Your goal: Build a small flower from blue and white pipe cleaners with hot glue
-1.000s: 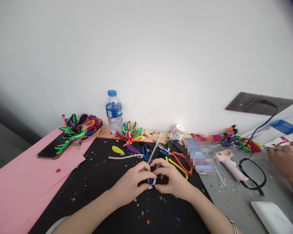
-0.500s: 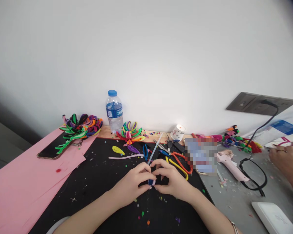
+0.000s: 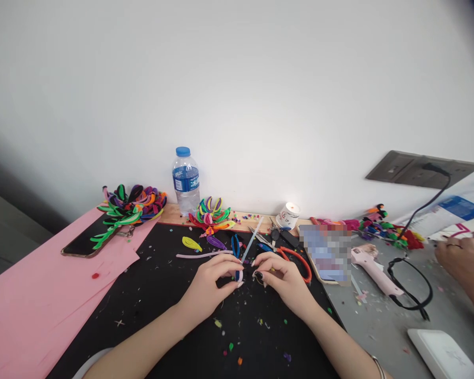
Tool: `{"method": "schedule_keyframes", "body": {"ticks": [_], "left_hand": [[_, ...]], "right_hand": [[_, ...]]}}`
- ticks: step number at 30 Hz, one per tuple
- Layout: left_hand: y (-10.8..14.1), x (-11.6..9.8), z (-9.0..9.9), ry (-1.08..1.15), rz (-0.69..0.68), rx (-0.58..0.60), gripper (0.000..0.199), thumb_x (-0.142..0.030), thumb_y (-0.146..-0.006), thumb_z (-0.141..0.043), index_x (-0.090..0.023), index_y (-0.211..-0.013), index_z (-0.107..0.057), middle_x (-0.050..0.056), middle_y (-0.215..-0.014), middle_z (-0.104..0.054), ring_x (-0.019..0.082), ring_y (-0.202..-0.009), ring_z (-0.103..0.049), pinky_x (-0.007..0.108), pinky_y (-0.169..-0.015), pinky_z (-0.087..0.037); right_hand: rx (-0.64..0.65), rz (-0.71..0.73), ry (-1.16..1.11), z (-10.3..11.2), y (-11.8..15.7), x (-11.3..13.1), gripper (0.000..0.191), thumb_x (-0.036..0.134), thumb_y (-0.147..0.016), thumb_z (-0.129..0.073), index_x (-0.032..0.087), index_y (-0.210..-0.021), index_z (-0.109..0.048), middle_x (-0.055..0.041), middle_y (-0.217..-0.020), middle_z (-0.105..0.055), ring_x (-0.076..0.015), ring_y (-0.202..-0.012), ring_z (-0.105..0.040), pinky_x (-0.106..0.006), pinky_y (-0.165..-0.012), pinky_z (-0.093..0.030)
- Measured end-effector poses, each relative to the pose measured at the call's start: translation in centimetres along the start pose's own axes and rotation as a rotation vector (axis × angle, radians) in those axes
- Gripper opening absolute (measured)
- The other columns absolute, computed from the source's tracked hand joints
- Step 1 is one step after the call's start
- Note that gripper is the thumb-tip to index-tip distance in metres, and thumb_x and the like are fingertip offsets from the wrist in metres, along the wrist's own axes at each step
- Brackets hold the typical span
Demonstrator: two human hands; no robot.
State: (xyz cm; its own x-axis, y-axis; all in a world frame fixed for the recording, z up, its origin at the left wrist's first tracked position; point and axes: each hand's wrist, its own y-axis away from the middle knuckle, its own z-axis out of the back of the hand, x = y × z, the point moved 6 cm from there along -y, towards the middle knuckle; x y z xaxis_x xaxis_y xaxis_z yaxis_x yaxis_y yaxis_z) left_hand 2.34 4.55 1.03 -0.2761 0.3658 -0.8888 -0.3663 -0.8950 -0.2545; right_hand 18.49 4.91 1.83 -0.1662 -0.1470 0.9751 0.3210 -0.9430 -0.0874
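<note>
My left hand pinches a small blue and pale-pink pipe-cleaner piece between thumb and fingers. Just to its right, my right hand is closed at the fingertips, with a tiny dark bit showing there that I cannot make out. The hands are apart. Beyond them a translucent stick lies slanted on the black mat. A yellow loop, a purple loop, a blue loop and a lilac pipe cleaner lie near my left hand.
Behind stand a water bottle, a colourful pipe-cleaner flower and a paper cup. Scissors, orange-handled pliers, a phone and a pink glue gun lie rightward. Another person's hand works at far right.
My hands have separated: the right moved rightward, while the left shifted slightly left with the blue and pale-pink piece. Before, both sets of fingers met around that piece.
</note>
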Motion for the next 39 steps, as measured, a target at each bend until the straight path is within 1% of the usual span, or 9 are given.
{"method": "schedule_keyframes", "body": {"ticks": [5,8,11,15,19,23,27,35,39], "left_hand": [[-0.1,0.6,-0.2,0.103,0.034,0.003,0.024,-0.009,-0.071,-0.059,-0.020,-0.091,-0.064,0.004,-0.102,-0.058,0.015,-0.087,-0.060,0.028,-0.080,-0.053],[-0.1,0.8,-0.2,0.138,0.064,0.000,0.023,-0.010,-0.070,-0.060,-0.020,-0.091,-0.064,0.005,-0.102,-0.058,0.015,-0.086,-0.060,0.028,-0.079,-0.053],[-0.1,0.9,-0.2,0.150,0.081,-0.001,0.022,-0.011,-0.070,-0.061,-0.019,-0.090,-0.065,0.005,-0.101,-0.058,0.016,-0.085,-0.061,0.029,-0.079,-0.054],[-0.1,0.9,-0.1,0.173,0.103,-0.010,0.021,-0.012,-0.069,-0.061,-0.019,-0.089,-0.065,0.005,-0.101,-0.058,0.016,-0.085,-0.061,0.029,-0.080,-0.053],[-0.1,1.0,-0.1,0.182,0.114,-0.019,0.021,-0.013,-0.069,-0.061,-0.018,-0.089,-0.065,0.005,-0.102,-0.058,0.016,-0.085,-0.061,0.030,-0.081,-0.053],[-0.1,1.0,-0.1,0.174,0.111,-0.022,0.020,-0.015,-0.069,-0.061,-0.018,-0.089,-0.065,0.006,-0.102,-0.059,0.016,-0.084,-0.061,0.033,-0.081,-0.054],[-0.1,1.0,0.0,0.174,0.105,-0.031,0.020,-0.015,-0.070,-0.061,-0.018,-0.089,-0.064,0.006,-0.102,-0.059,0.017,-0.084,-0.061,0.034,-0.081,-0.054],[-0.1,0.9,0.1,0.171,0.113,-0.034,0.020,-0.015,-0.069,-0.061,-0.018,-0.089,-0.065,0.006,-0.101,-0.059,0.015,-0.080,-0.061,0.032,-0.079,-0.054],[-0.1,0.9,0.1,0.165,0.117,-0.034,0.020,-0.015,-0.069,-0.061,-0.017,-0.089,-0.065,0.006,-0.101,-0.059,0.016,-0.082,-0.061,0.032,-0.080,-0.054]], "right_hand": [[0.039,-0.043,-0.165,-0.4,0.0,-0.6,0.025,0.030,-0.083,-0.053,0.016,-0.062,-0.052,-0.0013,-0.074,-0.053,-0.0099,-0.058,-0.048,-0.023,-0.054,-0.039],[0.093,-0.040,-0.168,-0.9,0.0,-1.1,0.036,0.035,-0.087,-0.045,0.016,-0.058,-0.050,0.0005,-0.060,-0.049,-0.0097,-0.053,-0.045,-0.024,-0.053,-0.036],[0.093,-0.046,-0.178,-1.1,0.1,-1.4,0.043,0.038,-0.088,-0.043,0.016,-0.051,-0.045,0.0016,-0.052,-0.046,-0.0090,-0.048,-0.043,-0.024,-0.050,-0.034],[0.070,-0.113,-0.184,-1.0,0.1,-1.7,0.034,0.039,-0.085,-0.048,0.015,-0.061,-0.054,0.0016,-0.059,-0.050,-0.0064,-0.043,-0.039,-0.021,-0.042,-0.031],[0.032,-0.171,-0.129,-0.9,0.0,-1.9,0.023,0.035,-0.076,-0.060,0.013,-0.072,-0.062,0.0018,-0.058,-0.053,-0.0066,-0.044,-0.044,-0.020,-0.044,-0.037],[0.006,-0.214,-0.140,-1.0,0.0,-2.2,0.026,0.037,-0.071,-0.065,0.014,-0.064,-0.055,0.0007,-0.058,-0.058,-0.0084,-0.044,-0.050,-0.022,-0.044,-0.041],[0.025,-0.164,-0.133,-1.0,0.1,-1.8,0.028,0.039,-0.077,-0.057,0.017,-0.064,-0.046,0.0013,-0.060,-0.057,-0.0087,-0.045,-0.049,-0.022,-0.045,-0.041],[0.014,-0.128,-0.155,-0.8,0.2,-1.8,0.037,0.043,-0.086,-0.042,0.020,-0.058,-0.033,0.0080,-0.049,-0.032,-0.0060,-0.040,-0.031,-0.019,-0.037,-0.023],[0.043,-0.122,-0.167,-1.0,0.4,-1.9,0.036,0.041,-0.086,-0.043,0.020,-0.059,-0.032,0.0083,-0.050,-0.031,-0.0054,-0.040,-0.028,-0.020,-0.039,-0.020]]}}
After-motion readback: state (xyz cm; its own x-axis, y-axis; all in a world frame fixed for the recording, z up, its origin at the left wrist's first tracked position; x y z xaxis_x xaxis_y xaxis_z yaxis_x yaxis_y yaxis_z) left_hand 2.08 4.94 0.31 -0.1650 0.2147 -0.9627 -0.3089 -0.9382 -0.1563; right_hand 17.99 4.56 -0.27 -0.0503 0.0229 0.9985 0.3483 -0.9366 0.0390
